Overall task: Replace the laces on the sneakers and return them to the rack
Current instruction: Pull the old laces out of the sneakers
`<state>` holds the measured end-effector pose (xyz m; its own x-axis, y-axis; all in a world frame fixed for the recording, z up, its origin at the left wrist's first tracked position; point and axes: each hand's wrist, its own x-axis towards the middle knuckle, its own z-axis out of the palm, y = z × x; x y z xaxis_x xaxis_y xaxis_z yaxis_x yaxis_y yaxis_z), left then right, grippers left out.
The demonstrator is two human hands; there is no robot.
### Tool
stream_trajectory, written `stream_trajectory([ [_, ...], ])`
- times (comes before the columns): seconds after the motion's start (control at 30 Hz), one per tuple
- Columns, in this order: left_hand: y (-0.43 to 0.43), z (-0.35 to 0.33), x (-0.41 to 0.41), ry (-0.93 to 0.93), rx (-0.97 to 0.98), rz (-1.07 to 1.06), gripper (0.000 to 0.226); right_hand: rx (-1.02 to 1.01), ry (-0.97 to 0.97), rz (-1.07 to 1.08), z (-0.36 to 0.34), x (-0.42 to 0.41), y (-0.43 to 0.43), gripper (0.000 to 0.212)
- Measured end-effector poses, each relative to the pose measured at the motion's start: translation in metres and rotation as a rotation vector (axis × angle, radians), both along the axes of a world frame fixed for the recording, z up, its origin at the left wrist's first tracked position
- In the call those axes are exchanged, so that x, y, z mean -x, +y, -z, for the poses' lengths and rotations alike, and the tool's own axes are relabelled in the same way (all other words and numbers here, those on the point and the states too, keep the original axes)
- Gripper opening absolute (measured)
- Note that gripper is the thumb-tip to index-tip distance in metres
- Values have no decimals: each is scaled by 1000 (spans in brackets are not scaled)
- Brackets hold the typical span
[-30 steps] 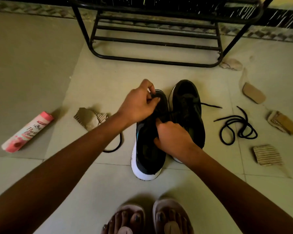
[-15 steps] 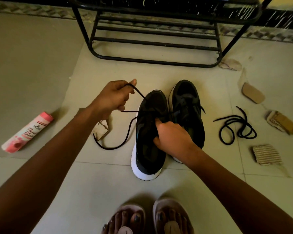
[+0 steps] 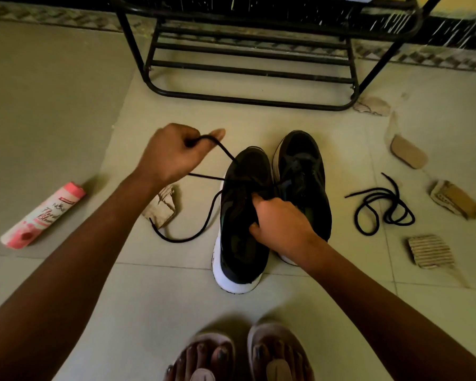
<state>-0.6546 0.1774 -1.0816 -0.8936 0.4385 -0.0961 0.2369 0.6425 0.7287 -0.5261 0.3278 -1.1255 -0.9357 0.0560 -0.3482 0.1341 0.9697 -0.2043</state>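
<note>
1. Since a second ago, the left hand [image 3: 173, 156] has drawn away to the left of the near sneaker [image 3: 239, 257], and the black lace [image 3: 226, 154] now stretches from the shoe up to that hand.
2. The left hand's fingers are curled round the lace, holding a loop of it above the floor [image 3: 162, 298], left of the near sneaker's toe end.
3. A second strand runs leftward from the near sneaker and passes under the left hand. The loose tail curves over the floor to the sneaker's left and ends beside a cardboard scrap [image 3: 161, 206].
4. The right hand [image 3: 282, 224] grips the near sneaker at its tongue and opening, fingers curled in.
5. The near sneaker, black with a white sole, stands on the floor with its toe toward the rack [image 3: 248, 99].
6. A second sneaker [image 3: 305, 166] stands against the near sneaker's right side, set a little farther forward.
7. A spare lace [image 3: 382, 207] lies coiled well to the right of the near sneaker, with more cardboard pieces [image 3: 429, 251] beyond it.
8. A pink bottle [image 3: 43, 215] lies on its side well to the left of the near sneaker.
9. Two sandalled feet [image 3: 212, 358] stand behind the near sneaker's heel.
</note>
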Motion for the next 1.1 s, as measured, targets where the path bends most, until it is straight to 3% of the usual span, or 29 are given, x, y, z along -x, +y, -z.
stream_trajectory([
  [0.07, -4, -5, 5, 366, 351, -11, 53, -3, -3, -1, 1, 0, 1, 45],
  [0.13, -9, -9, 13, 403, 365, -73, 48, -6, -9, -4, 1, 0, 1, 46],
  [0.17, -12, -10, 17, 237, 214, -129, 47, -7, -10, -5, 1, 0, 1, 46],
  [0.27, -12, -17, 18, -702, -511, -195, 61, -12, -7, -12, 1, 0, 1, 46],
  [0.3, -12, -15, 16, -846, -622, -179, 64, -15, -6, -14, 1, 0, 1, 46],
  [0.33, -11, -10, 12, -867, -670, -189, 63, -16, -6, -14, 1, 0, 1, 46],
  [0.47, -8, 1, 9, -659, -705, -365, 59, -23, -7, -12, 1, -1, 0, 47],
  [0.57, -7, -4, 6, -776, -847, -329, 64, -28, -12, -20, 1, -2, 1, 49],
  [0.63, -5, -6, 2, -722, -758, -287, 68, -27, -7, -20, 1, -1, 1, 48],
  [0.77, -2, -11, 0, -420, -507, -337, 64, -25, -4, -21, 1, -1, 0, 48],
  [0.97, -7, -10, 4, -376, -519, -365, 66, -24, -7, -10, 2, -2, 0, 43],
  [1.1, -5, -11, 1, -555, -673, -369, 69, -9, -13, 3, 2, -1, 0, 42],
])
